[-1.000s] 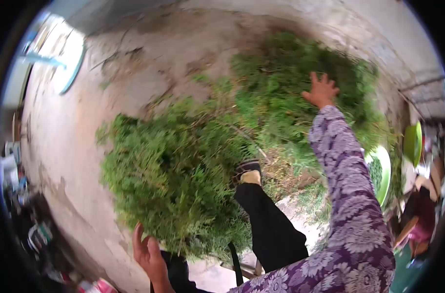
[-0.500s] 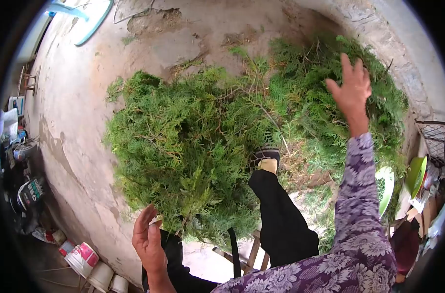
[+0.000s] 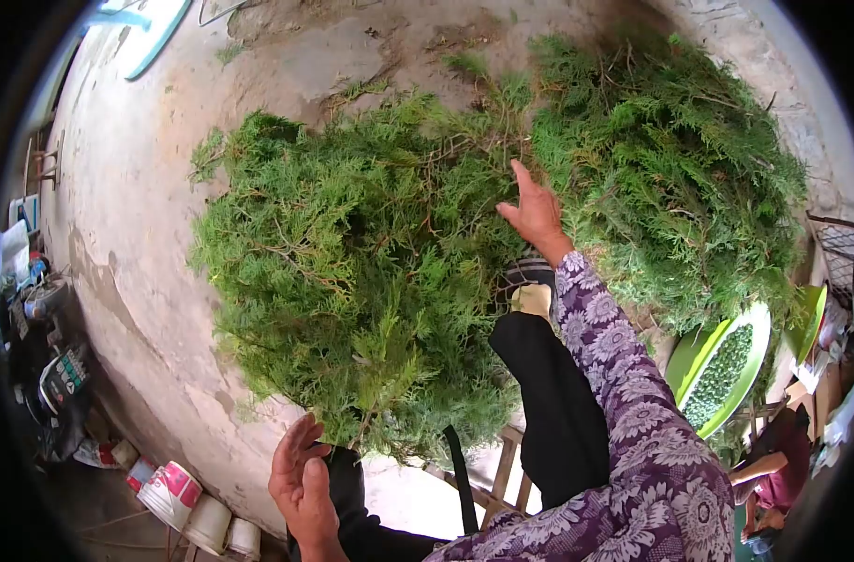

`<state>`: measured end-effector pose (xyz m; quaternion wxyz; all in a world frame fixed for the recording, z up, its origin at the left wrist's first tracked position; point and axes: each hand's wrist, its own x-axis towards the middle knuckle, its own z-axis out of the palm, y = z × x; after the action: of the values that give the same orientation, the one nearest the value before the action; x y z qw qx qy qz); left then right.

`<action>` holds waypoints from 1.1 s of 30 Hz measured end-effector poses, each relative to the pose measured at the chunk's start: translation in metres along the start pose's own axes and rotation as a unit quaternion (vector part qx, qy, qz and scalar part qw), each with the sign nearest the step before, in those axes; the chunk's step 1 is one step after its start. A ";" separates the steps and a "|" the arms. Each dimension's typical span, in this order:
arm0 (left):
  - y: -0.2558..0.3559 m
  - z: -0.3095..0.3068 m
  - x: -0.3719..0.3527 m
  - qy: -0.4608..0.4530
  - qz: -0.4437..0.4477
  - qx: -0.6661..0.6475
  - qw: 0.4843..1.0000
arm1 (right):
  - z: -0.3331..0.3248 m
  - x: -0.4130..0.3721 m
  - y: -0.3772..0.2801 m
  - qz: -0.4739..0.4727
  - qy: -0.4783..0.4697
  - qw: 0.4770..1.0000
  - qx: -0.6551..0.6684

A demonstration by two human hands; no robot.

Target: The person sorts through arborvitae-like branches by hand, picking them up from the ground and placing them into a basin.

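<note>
A wide heap of green conifer branches (image 3: 324, 244) lies on the ground in front of me. Over the right edge of this heap my right hand (image 3: 539, 217) reaches out, fingers stretched and thumb apart, with nothing in it. A second pile of similar branches (image 3: 670, 178) lies to its right. My left hand (image 3: 303, 489) is raised near the heap's lower edge beside my knee, palm turned inward and fingers loosely bent, holding nothing. Down at the right is a bright green basin (image 3: 762, 328) with many small green pieces (image 3: 722, 379) in it.
My shoe (image 3: 530, 273) rests between the two piles. Buckets (image 3: 169, 495) and clutter stand at the lower left. At the right, another person's arm (image 3: 762, 466) shows beside a second green basin (image 3: 807, 323). A blue-edged object (image 3: 160, 42) is at the upper left.
My right hand has moved left and down from the right pile to the main heap's edge. The view has shifted, showing more of the basin and the other person. My left hand stays open.
</note>
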<state>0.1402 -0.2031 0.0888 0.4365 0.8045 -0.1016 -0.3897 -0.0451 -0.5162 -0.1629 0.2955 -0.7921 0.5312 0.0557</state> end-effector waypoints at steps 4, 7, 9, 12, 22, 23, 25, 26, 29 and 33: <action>0.002 0.002 0.001 -0.004 -0.017 0.006 1.000 | -0.016 -0.001 -0.018 0.022 -0.003 0.984 0.178; 0.000 0.005 0.001 -0.008 -0.007 0.004 1.000 | -0.040 0.005 -0.044 -0.130 0.148 0.948 0.250; 0.000 0.005 0.001 -0.003 -0.010 -0.003 1.000 | -0.054 0.022 -0.052 -0.138 0.168 0.931 0.294; 0.000 0.004 0.002 -0.020 0.003 -0.010 1.000 | -0.081 0.021 -0.073 -0.123 0.154 0.861 0.469; 0.002 0.002 0.002 -0.021 -0.012 -0.019 1.000 | -0.089 0.023 -0.049 -0.050 0.183 0.809 0.556; 0.001 0.002 0.002 -0.022 -0.014 -0.018 1.000 | -0.089 0.031 -0.044 -0.037 0.188 0.844 0.500; 0.000 0.004 0.002 -0.024 -0.015 -0.017 0.999 | -0.066 0.043 -0.062 -0.050 0.219 0.911 0.345; 0.000 0.004 0.002 -0.029 -0.014 -0.021 0.999 | -0.054 0.046 -0.068 -0.068 0.226 0.938 0.254; 0.000 0.006 0.002 -0.039 -0.024 -0.032 0.998 | 0.000 0.048 -0.083 -0.123 0.131 0.978 0.108; 0.002 0.007 0.003 -0.047 -0.034 -0.030 0.998 | 0.031 0.030 -0.098 -0.171 0.015 0.985 -0.027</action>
<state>0.1370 -0.2100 0.0864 0.4416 0.7750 -0.0833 -0.4443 0.0602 -0.4986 -0.1603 0.2714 -0.8798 0.3901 0.0067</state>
